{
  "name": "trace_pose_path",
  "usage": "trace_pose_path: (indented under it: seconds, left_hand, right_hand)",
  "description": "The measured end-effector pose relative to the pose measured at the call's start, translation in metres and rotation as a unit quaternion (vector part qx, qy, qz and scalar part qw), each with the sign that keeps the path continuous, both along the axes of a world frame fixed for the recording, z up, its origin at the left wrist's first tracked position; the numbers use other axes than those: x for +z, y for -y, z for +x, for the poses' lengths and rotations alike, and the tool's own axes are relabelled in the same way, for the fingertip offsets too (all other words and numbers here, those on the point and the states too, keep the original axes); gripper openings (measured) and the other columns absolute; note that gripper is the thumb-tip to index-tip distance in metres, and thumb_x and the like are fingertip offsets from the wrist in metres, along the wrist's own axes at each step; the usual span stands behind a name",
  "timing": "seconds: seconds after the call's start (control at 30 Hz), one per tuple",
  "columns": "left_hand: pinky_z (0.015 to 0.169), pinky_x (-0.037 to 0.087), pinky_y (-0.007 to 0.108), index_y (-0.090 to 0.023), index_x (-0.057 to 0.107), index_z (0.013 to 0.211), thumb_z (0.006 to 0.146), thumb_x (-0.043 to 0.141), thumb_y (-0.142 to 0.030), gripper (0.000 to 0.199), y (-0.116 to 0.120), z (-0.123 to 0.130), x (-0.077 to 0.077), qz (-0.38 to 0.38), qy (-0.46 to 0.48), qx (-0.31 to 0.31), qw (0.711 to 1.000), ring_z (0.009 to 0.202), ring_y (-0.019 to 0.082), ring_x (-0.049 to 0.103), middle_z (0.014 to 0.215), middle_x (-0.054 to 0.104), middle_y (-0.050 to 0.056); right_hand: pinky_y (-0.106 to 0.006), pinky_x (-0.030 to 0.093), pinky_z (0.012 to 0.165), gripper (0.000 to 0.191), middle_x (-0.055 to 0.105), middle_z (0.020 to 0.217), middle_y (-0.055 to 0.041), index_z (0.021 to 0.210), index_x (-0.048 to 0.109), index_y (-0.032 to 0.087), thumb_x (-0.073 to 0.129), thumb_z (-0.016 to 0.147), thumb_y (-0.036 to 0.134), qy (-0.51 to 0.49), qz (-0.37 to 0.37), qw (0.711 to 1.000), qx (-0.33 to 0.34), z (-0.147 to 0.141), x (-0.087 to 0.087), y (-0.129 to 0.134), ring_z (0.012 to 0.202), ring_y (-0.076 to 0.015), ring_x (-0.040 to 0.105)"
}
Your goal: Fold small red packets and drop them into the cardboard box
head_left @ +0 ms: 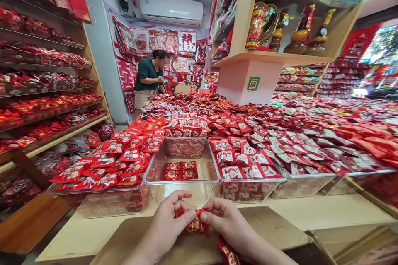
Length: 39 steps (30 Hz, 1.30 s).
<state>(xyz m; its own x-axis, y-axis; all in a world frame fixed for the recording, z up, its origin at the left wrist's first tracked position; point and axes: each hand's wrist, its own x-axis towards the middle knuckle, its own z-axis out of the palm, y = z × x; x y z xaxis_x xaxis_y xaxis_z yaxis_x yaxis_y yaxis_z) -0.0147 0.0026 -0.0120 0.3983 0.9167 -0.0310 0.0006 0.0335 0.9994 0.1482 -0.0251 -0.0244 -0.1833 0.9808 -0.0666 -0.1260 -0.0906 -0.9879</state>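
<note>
Both hands meet over a cardboard box, pinching one small red packet with gold print [195, 226]. My left hand [166, 225] grips its upper left edge between thumb and fingers. At the upper right edge, my right hand [228, 221] pinches it the same way. A second red packet [229, 252] shows below my right palm; whether the fingers hold it I cannot tell. Just beyond the hands stands a clear plastic bin [183, 181], with several red and gold packets [180, 170] lying flat in neat rows on its bottom.
Heaped packets fill the left bin [108, 165] and right bin [244, 161]. The cardboard box [270, 232] lies against the pale table edge [311, 211]. Stocked shelves [46, 66] line the left side. A pillar [236, 78] rises mid-table. Another person [149, 74] stands at the back.
</note>
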Motion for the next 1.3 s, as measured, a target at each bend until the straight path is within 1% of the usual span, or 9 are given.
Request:
trace_pose_path:
  seconds: [0.17,0.47,0.57,0.7,0.83,0.93,1.03,1.13,1.3]
  left_hand:
    - [0.064,0.042,0.026,-0.015,0.053,0.098,0.067,0.067,-0.033,0.038,0.001,0.002,0.003,-0.036,0.03,-0.002,0.999,0.066,0.015,0.057,0.071,0.067,0.002]
    - [0.064,0.042,0.024,-0.013,0.051,0.099,0.066,0.066,-0.034,0.042,0.003,0.004,0.009,-0.058,0.031,0.008,0.998,0.068,0.014,0.059,0.07,0.068,0.002]
    - [0.053,0.044,0.024,-0.017,0.046,0.098,0.066,0.066,-0.034,0.042,0.006,0.008,0.006,-0.077,0.01,0.025,0.997,0.065,0.016,0.061,0.072,0.064,0.001]
    - [0.039,0.034,0.017,-0.018,0.045,0.081,0.063,0.067,-0.03,0.031,0.006,0.007,0.003,-0.053,-0.02,0.047,0.997,0.049,0.01,0.052,0.058,0.056,-0.005]
    - [0.05,0.036,0.019,-0.017,0.047,0.078,0.065,0.064,-0.024,0.022,0.004,0.002,0.002,-0.012,-0.017,0.063,0.998,0.052,0.007,0.044,0.056,0.052,-0.007]
    - [0.057,0.04,0.023,-0.016,0.047,0.083,0.063,0.064,-0.026,0.028,0.004,0.002,0.001,-0.016,-0.002,0.06,0.998,0.057,0.009,0.047,0.061,0.053,-0.005]
    - [0.05,0.041,0.024,-0.021,0.04,0.091,0.063,0.057,-0.026,0.033,0.005,0.002,0.003,-0.087,0.021,0.015,0.996,0.054,0.01,0.048,0.065,0.052,-0.006]
    - [0.041,0.031,0.019,-0.022,0.04,0.074,0.056,0.05,-0.017,0.022,0.005,0.001,0.004,-0.132,0.029,-0.061,0.989,0.041,0.006,0.038,0.053,0.046,-0.009]
    - [0.042,0.021,0.02,-0.018,0.044,0.059,0.057,0.057,-0.022,0.014,0.002,0.001,0.002,-0.064,-0.034,-0.095,0.993,0.042,0.005,0.031,0.048,0.041,-0.009]
  right_hand:
    - [-0.02,0.032,0.052,0.03,0.053,0.057,0.0015,0.062,0.053,0.013,0.066,0.061,0.04,0.003,0.019,1.0,-0.02,0.0,0.003,0.001,0.053,-0.0073,0.042]
    - [-0.021,0.033,0.054,0.027,0.056,0.059,-0.0001,0.064,0.058,0.011,0.066,0.062,0.037,-0.001,0.015,0.999,-0.031,0.003,0.007,0.003,0.055,-0.0081,0.044]
    - [-0.021,0.034,0.055,0.027,0.057,0.058,-0.0001,0.065,0.058,0.012,0.066,0.062,0.037,-0.013,0.011,0.999,-0.039,0.002,0.007,0.003,0.055,-0.0087,0.046]
    - [-0.022,0.035,0.056,0.031,0.058,0.059,-0.0009,0.064,0.055,0.012,0.068,0.059,0.039,-0.023,-0.007,0.999,-0.027,-0.001,0.008,0.003,0.056,-0.0098,0.048]
    - [-0.022,0.035,0.057,0.036,0.056,0.06,-0.0008,0.062,0.054,0.012,0.067,0.056,0.045,0.013,0.003,0.999,-0.034,-0.003,0.009,0.0,0.058,-0.0096,0.047]
    - [-0.021,0.03,0.049,0.042,0.049,0.051,0.0021,0.059,0.049,0.013,0.061,0.059,0.053,0.045,0.002,0.997,-0.069,-0.001,0.006,-0.004,0.049,-0.0071,0.04]
    - [-0.02,0.019,0.041,0.046,0.037,0.044,0.0071,0.061,0.045,0.015,0.055,0.061,0.059,0.034,-0.026,0.996,-0.079,0.002,-0.001,-0.008,0.04,-0.004,0.027]
    - [-0.02,0.015,0.04,0.047,0.033,0.042,0.0089,0.064,0.045,0.014,0.055,0.061,0.06,0.009,-0.034,0.996,-0.081,0.003,-0.004,-0.01,0.039,-0.003,0.022]
    - [-0.02,0.012,0.04,0.049,0.031,0.041,0.0094,0.062,0.044,0.015,0.057,0.056,0.062,-0.009,-0.058,0.992,-0.115,0.003,-0.008,-0.013,0.037,-0.0028,0.019]
